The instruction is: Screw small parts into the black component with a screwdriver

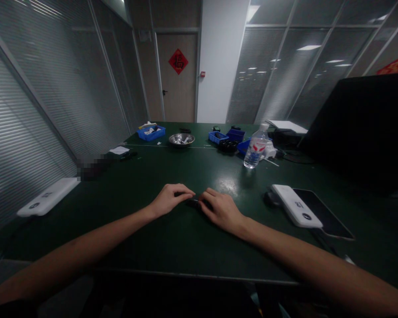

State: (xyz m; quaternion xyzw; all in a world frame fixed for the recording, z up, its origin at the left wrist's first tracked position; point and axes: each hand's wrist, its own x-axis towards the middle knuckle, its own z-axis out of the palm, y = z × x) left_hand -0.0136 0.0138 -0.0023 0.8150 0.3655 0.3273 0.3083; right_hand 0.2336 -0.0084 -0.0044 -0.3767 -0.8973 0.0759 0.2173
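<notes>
A small black object, too dark to name, lies low over the green table between my hands. My right hand has its curled fingers and thumb closed at the right end of it. From the other side, my left hand reaches in with thumb and fingertips pinched together, close to the object's left end. Whether anything sits in that left pinch is hidden.
A water bottle stands at the right, beyond a white power bank and a dark phone. Farther back are a metal bowl and blue trays. Another white power bank lies left; a black monitor-like shape rises right.
</notes>
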